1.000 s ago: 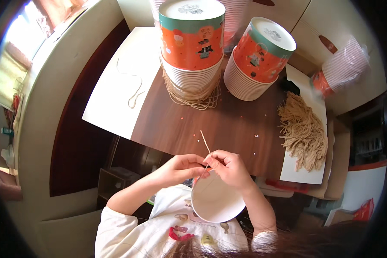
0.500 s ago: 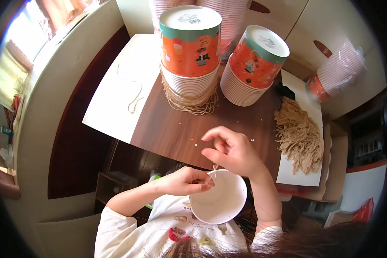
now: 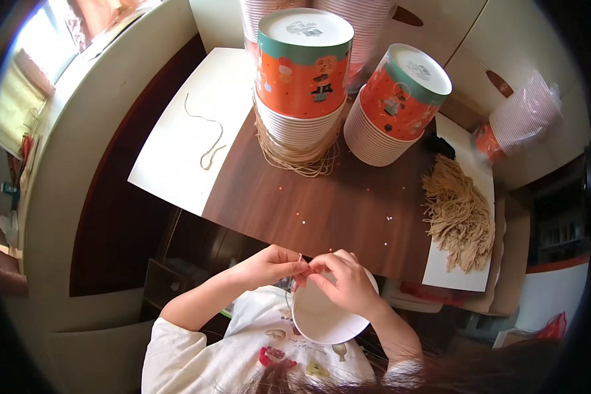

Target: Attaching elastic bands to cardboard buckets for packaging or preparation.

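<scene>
Both grips, left hand (image 3: pixel 269 266) & right hand (image 3: pixel 341 279), pinch 1 string (image 3: pixel 300 259) over 1 white cup (image 3: pixel 325 315); 2 cup stacks (image 3: pixel 302 79) behind.

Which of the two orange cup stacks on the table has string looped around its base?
The left, taller orange cup stack: a coil of tan string rings its base. The right stack leans away and has bare dark tabletop beneath it.
</scene>
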Demonstrator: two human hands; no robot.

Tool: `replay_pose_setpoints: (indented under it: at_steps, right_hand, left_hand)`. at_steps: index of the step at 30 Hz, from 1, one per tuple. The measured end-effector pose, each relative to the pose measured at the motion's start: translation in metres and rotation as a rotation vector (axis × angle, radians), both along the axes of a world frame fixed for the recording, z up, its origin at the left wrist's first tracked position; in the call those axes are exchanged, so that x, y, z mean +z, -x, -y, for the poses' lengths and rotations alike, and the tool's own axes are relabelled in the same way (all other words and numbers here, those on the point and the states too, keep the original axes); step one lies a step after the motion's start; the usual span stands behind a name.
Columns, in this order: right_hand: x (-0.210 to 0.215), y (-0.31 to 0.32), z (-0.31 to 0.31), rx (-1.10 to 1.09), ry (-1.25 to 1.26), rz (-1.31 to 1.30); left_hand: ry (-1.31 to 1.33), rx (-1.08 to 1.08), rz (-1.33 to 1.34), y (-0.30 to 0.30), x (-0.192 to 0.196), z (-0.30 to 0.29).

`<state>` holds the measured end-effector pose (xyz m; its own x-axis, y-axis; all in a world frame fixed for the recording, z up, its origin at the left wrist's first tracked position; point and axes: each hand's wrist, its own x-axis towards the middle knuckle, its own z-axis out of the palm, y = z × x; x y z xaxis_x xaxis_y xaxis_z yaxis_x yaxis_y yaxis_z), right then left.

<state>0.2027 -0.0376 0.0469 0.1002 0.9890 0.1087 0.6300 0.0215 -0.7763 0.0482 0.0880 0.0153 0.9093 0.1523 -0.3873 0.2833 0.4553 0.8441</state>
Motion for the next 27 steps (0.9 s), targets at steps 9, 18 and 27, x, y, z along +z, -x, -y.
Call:
replay_pose_setpoints:
  at_steps: [9,18,27]
  right_hand:
    - [0.001,0.022,0.029,-0.131,0.096,-0.461]
    - [-0.01,0.08,0.03,0.014,-0.149,-0.025]
    - [-0.01,0.039,0.028,-0.193,0.084,-0.216]
  left_hand:
    - [0.091,-0.067,-0.027,0.007,0.0,-0.003]
    - [-0.022,-0.134,0.094,0.011,0.01,0.0]
    - [-0.255,-0.136,0.05,0.01,0.009,0.005]
